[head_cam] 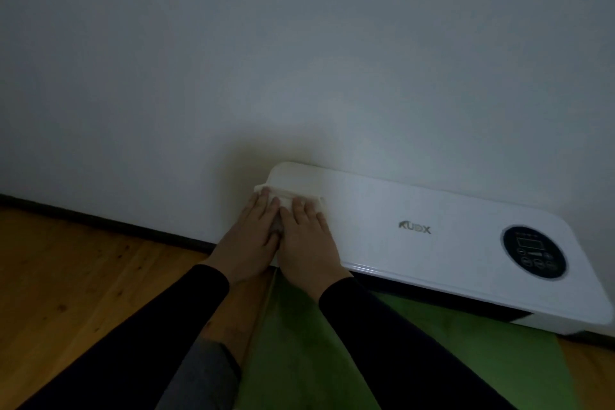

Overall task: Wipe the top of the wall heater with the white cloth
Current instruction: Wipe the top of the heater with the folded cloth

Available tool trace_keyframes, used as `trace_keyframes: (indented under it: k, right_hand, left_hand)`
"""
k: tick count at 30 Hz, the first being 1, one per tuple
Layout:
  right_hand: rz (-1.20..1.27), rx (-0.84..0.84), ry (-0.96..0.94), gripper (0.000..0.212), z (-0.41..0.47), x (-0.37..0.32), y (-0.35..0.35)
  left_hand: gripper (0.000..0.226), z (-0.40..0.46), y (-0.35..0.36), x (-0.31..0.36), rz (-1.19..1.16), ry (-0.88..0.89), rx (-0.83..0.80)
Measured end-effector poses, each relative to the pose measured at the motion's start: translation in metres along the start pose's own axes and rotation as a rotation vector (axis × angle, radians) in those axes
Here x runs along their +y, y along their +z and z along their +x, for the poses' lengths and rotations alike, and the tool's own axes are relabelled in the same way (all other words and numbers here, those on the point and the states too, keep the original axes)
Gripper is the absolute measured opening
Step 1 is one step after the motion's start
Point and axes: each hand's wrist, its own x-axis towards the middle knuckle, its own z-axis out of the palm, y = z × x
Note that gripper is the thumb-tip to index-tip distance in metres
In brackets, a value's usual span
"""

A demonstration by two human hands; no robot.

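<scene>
Brand logo "KUDX" or similar, third letter unclear, in grey on the white front panel of the wall heater (432, 226). Round dark control panel (534, 251) at the heater's right end has display and button markings, too blurred to read.

Two bare hands are seen, the left hand (248, 236) and the right hand (307, 240), without gloves, rings or a watch. Both forearms are covered by long sleeves of a very dark cloth (black or dark navy, the dim light does not allow to decide). The left sleeve (139, 336) is ended by a plain rounded cuff at the wrist, and the same cuff is found on the right sleeve (392, 343). No print, button or seam can be made out on them. Below, a grey trouser leg (203, 376) is shown, of a soft material, with a bare foot (229, 326) coming out of it.
</scene>
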Motion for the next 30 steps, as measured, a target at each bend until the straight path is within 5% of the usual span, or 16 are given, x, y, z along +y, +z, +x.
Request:
trace_keyframes:
  k: [21,30]
  right_hand:
    - [0.041,0.008,0.023,0.065,0.005,0.007,-0.005]
    - [0.074,0.016,0.015,0.063,0.012,0.014,-0.004]
  left_hand:
    - [0.059,0.007,-0.003,0.008,-0.101,0.018,0.073]
    - [0.062,0.017,-0.010,0.013,0.064,0.046,0.003]
